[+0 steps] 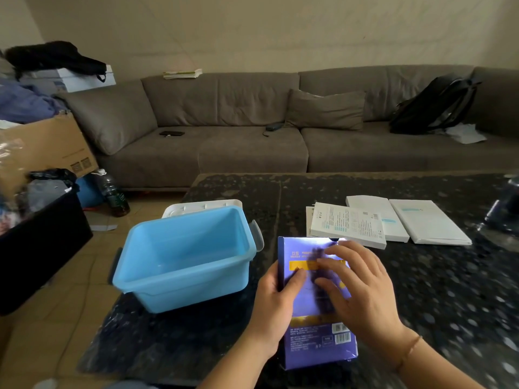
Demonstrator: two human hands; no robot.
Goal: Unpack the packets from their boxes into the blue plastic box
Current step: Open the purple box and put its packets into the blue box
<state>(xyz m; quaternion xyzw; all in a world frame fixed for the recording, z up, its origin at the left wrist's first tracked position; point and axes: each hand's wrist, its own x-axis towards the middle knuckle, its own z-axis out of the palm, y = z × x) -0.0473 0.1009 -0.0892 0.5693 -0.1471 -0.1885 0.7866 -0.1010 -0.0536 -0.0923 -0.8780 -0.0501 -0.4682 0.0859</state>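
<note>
We hold a flat purple cardboard box [314, 301] with a yellow band and a barcode near its lower end, upright and slightly tilted over the dark speckled stone bench [421, 290]. Our left hand [276, 301] grips its left edge, thumb curled onto the printed face, the other fingers hidden behind. Our right hand [362, 287] lies on the face with fingers spread and lightly bent; we cannot tell whether it pinches anything. The light blue rectangular plastic box [185, 256] stands open just to the left of the purple box, near the bench's left edge, with nothing visible inside; a white plastic lid [202, 206] lies behind it. Farther back on the right, three flat white cardboard boxes [387, 220] lie overlapping side by side on the bench. A grey fabric sofa [252, 127] stands beyond the bench.
</note>
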